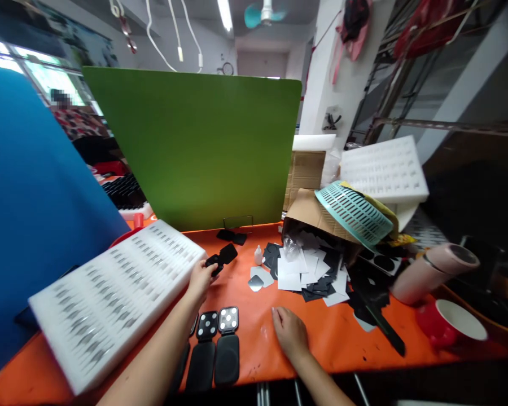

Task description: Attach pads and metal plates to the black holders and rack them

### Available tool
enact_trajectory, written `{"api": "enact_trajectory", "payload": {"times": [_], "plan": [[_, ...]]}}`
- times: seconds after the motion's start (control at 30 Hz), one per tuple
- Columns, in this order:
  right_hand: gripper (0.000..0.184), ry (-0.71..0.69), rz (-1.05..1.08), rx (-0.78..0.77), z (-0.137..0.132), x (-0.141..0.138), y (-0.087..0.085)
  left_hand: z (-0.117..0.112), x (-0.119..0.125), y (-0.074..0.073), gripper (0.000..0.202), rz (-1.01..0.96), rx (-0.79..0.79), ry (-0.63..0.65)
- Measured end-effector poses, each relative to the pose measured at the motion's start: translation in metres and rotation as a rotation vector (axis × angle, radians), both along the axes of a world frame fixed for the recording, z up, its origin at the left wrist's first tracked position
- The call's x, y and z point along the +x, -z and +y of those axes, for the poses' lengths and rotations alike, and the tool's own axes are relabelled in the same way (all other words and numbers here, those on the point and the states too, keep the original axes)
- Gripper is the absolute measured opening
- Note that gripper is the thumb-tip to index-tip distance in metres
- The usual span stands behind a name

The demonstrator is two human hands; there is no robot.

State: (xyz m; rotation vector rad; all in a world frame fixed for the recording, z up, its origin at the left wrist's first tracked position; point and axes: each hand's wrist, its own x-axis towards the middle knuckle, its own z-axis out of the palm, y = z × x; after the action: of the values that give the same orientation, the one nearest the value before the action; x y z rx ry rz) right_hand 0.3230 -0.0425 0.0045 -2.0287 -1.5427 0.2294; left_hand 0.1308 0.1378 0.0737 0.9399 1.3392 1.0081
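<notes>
My left hand (pixel 200 280) reaches forward past the white foam tray's right end, its fingers closed on a black hinged case (pixel 215 261) whose square flap stands unfolded to the right. My right hand (pixel 291 334) rests on the orange tabletop with its fingers curled in; nothing shows sticking out of it. Between my forearms lie several unfolded black cases, one of them a case with a silver-edged square (pixel 229 320) bearing white dots above a black flap. Two dark flat pieces (pixel 232 237) lie behind the held case.
At left a white foam tray (pixel 152 322) has rows of slots. A green panel (pixel 195 146) stands behind. Right of centre, black and white sheets (pixel 298 272) spill from a cardboard box (pixel 317 217) under a teal basket (pixel 353 214). A small bottle (pixel 258 256), pink flask (pixel 432 274) and red mug (pixel 438 327) stand nearby.
</notes>
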Motion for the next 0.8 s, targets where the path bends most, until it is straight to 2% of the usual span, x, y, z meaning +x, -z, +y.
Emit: {"api": "enact_trajectory", "payload": {"times": [0.13, 0.23, 0.3, 0.4, 0.47, 0.5, 0.57, 0.63, 0.73, 0.8], "plan": [[0.037, -0.057, 0.173, 0.015, -0.005, 0.005, 0.004, -0.031, -0.039, -0.026, 0.015, -0.250, 0.026, -0.228], [0.036, -0.084, 0.282, 0.019, -0.006, 0.011, 0.010, -0.063, -0.061, -0.045, 0.008, -0.398, -0.029, -0.326], [0.040, -0.100, 0.323, 0.013, -0.005, 0.014, 0.014, -0.086, -0.065, -0.055, 0.014, -0.474, -0.066, -0.338], [0.046, -0.125, 0.378, -0.006, -0.003, 0.016, 0.018, -0.124, -0.053, -0.063, 0.016, -0.700, -0.092, -0.293], [0.048, -0.138, 0.414, -0.014, -0.003, 0.017, 0.019, -0.151, -0.037, -0.061, 0.017, -0.836, -0.197, -0.218], [0.048, -0.145, 0.427, -0.016, -0.004, 0.017, 0.019, -0.164, -0.028, -0.057, 0.017, -0.828, -0.297, -0.149], [0.046, -0.160, 0.438, -0.018, -0.004, 0.017, 0.019, -0.189, -0.015, -0.046, 0.016, -0.708, -0.461, 0.021], [0.046, -0.139, 0.440, -0.022, -0.006, 0.015, 0.016, -0.208, -0.011, -0.034, 0.020, -0.516, -0.492, 0.117], [0.043, -0.095, 0.476, -0.037, -0.016, 0.004, -0.001, -0.219, -0.018, -0.023, 0.031, -0.360, -0.474, 0.240], [0.038, -0.166, 0.539, -0.048, -0.030, -0.010, -0.022, -0.216, -0.024, -0.024, 0.027, -0.387, -0.498, 0.242]]}}
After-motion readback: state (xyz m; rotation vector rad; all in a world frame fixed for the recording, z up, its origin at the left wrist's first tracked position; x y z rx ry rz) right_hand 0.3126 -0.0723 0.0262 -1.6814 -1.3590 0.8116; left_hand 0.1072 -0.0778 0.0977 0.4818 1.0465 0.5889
